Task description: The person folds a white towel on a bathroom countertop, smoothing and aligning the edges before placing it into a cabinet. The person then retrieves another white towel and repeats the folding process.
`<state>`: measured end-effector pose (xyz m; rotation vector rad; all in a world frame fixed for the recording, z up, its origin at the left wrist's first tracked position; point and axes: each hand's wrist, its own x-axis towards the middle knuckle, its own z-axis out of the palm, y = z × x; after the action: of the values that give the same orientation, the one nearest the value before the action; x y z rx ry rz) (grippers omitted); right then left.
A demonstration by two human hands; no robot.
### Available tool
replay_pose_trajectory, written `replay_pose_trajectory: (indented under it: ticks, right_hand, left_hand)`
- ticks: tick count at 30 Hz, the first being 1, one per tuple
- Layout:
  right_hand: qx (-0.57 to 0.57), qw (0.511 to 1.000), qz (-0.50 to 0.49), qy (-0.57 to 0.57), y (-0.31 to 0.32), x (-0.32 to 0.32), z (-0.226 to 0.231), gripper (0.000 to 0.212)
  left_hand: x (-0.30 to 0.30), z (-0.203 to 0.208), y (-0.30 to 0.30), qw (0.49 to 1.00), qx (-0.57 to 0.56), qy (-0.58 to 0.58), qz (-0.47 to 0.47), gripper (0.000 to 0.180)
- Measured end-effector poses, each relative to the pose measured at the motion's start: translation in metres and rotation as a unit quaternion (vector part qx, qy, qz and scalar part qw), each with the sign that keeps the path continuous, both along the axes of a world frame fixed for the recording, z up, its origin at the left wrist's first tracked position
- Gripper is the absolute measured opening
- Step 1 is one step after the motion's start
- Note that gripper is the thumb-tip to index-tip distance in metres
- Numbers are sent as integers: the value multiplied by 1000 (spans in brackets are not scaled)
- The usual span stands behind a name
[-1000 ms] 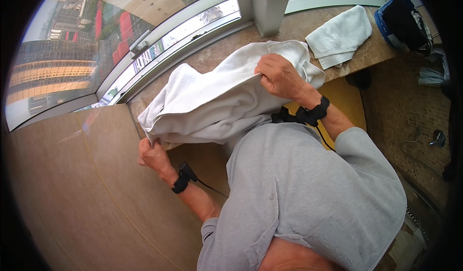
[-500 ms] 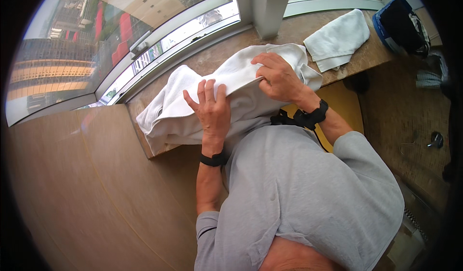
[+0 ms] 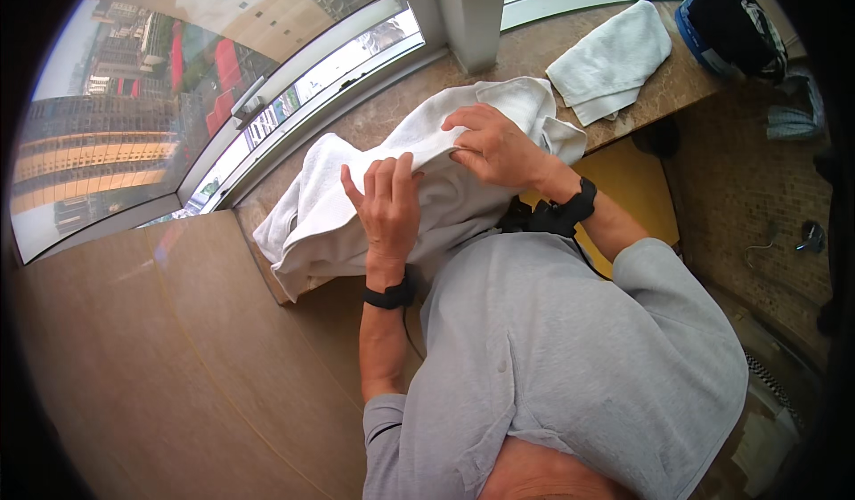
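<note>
A large white towel (image 3: 325, 199) lies rumpled along the brown stone ledge, its front part hanging over the edge toward me. My right hand (image 3: 500, 148) pinches a raised edge of it between thumb and fingers. To the left, my left hand (image 3: 390, 208) rests on the same towel, fingers stretched out and thumb apart, the fingertips along the raised fold. Both wrists carry black bands. A smaller folded white towel (image 3: 613, 62) lies on the ledge, right of the large one.
The stone ledge (image 3: 517, 53) runs below a window (image 3: 116, 144) with buildings outside. A dark blue and black bag-like item (image 3: 735, 24) stands at its far right end. A yellow panel (image 3: 637, 193) shows under the ledge, and a tan wall panel (image 3: 169, 331) fills the left.
My right hand has shifted slightly left along the large towel's edge and its grip shows more clearly. The fingers of my left hand have drawn closer together. The view has tilted a little.
</note>
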<state>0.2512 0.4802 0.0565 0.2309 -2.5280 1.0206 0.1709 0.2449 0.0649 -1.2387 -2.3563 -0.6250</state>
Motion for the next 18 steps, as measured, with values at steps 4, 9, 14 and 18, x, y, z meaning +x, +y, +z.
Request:
replay_pose_trajectory:
  ticks: [4,9,14,18]
  right_hand:
    - [-39,996,51,-65,10,-4,9,14]
    - [-82,991,76,-67,12,-6,6,19]
    - [-100,993,44,-47,6,-4,2,16]
    - [-145,986,27,-72,13,-1,11,14]
  left_hand:
    - [1,-8,1,999,-32,25,0,33]
    - [2,-12,4,996,-82,2,22,19]
    - [-2,-15,2,995,-93,-37,-11,18]
    - [-6,-4,2,990,-34,-137,-29,23]
